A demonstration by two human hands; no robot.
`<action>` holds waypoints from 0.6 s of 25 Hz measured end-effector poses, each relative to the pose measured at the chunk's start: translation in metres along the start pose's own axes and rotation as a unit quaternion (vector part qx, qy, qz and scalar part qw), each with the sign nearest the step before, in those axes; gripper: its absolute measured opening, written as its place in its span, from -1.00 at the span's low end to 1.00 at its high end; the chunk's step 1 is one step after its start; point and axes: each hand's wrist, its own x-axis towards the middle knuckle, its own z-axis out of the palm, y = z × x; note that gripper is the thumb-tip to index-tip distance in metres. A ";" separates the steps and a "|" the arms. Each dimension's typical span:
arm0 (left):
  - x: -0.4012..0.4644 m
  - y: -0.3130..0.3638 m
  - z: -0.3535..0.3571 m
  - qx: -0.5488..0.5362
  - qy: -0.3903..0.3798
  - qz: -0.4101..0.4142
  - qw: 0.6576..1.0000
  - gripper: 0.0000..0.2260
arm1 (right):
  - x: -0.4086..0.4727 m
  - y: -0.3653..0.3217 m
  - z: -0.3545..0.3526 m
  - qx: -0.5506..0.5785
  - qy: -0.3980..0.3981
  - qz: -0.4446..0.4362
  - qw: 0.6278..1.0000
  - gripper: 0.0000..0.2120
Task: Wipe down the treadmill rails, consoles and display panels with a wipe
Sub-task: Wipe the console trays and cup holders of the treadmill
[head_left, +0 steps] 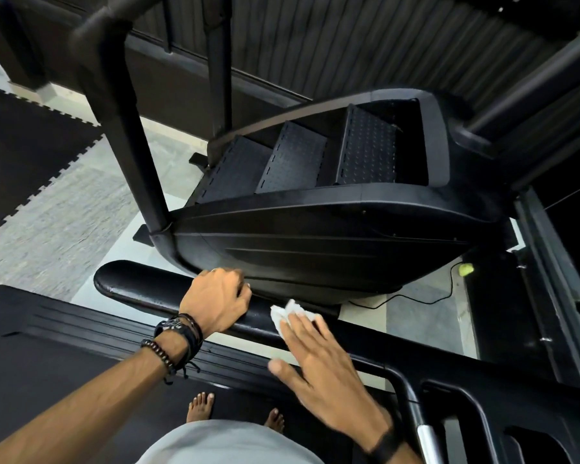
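The rail (154,289) is a thick, rounded black bar with a glossy padded look, running from its blunt end toward the treadmill's console frame. On it, the left hand (215,301) curls over the top, fingers wrapped around the far side, wrist stacked with a watch and beaded bracelets (175,339). Just beside that hand on the rail, the right hand (318,360) lies flat with fingers straight and spread, pressing a crumpled white wipe (287,313) against the bar; the wipe bunches out past the fingertips. Beyond the rail sits a black stair machine (315,236) with a smooth ribbed shell and studded steps. Below the rail lies the matte treadmill deck (81,349), bare feet (200,405) on it.
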 end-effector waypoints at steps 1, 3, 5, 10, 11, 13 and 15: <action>-0.001 -0.001 0.001 -0.004 0.006 -0.003 1.000 -0.76 | -0.017 0.010 -0.001 -0.018 -0.007 0.010 1.000 -0.10; -0.002 0.000 0.003 -0.004 0.015 -0.010 1.000 -0.75 | -0.025 0.035 -0.007 -0.058 -0.016 0.069 0.996 -0.04; -0.002 -0.001 0.001 -0.004 0.012 -0.013 1.000 -0.75 | 0.003 0.050 -0.015 -0.027 -0.019 0.115 0.993 0.02; -0.003 0.000 -0.001 -0.004 0.002 -0.016 1.000 -0.78 | 0.037 0.013 -0.015 -0.013 -0.017 0.020 1.000 0.08; -0.004 0.001 -0.001 -0.005 0.004 -0.017 1.000 -0.79 | 0.022 0.014 -0.014 -0.018 -0.010 0.003 1.000 0.06; -0.005 0.002 -0.001 -0.004 0.008 -0.022 1.000 -0.80 | -0.002 0.034 -0.018 -0.019 -0.014 0.030 0.999 -0.02; -0.004 0.003 -0.002 0.003 0.007 -0.029 1.000 -0.80 | 0.010 0.051 -0.023 -0.018 -0.043 0.101 0.994 -0.15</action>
